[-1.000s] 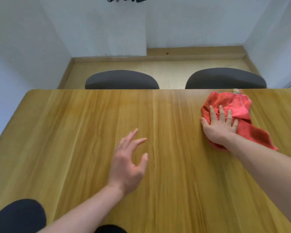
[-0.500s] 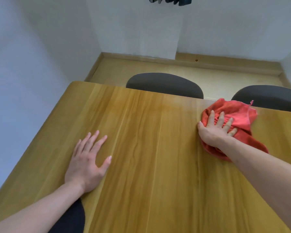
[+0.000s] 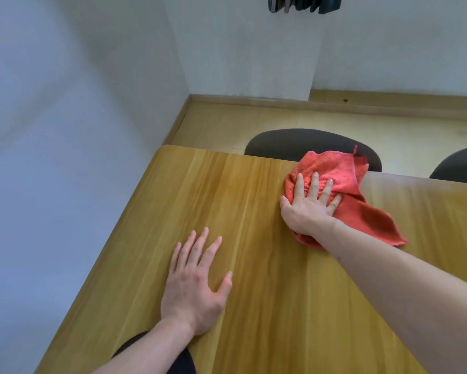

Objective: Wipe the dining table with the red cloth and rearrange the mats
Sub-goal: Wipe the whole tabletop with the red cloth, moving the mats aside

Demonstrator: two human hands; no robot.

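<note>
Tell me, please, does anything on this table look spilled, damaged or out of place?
Nothing looks spilled or damaged. The table shows only wood grain. The red cloth is bunched under the flat right hand near the far edge, normal for wiping. The left hand lies flat on the wood. No mats are in view.

Wooden dining table point(image 3: 267, 306) bare between hands. Left hand point(image 3: 193, 287) flat near left edge; right hand point(image 3: 309, 209) pressing red cloth point(image 3: 362, 211) at far edge. Two dark chair backs point(image 3: 294, 143) just beyond.
</note>
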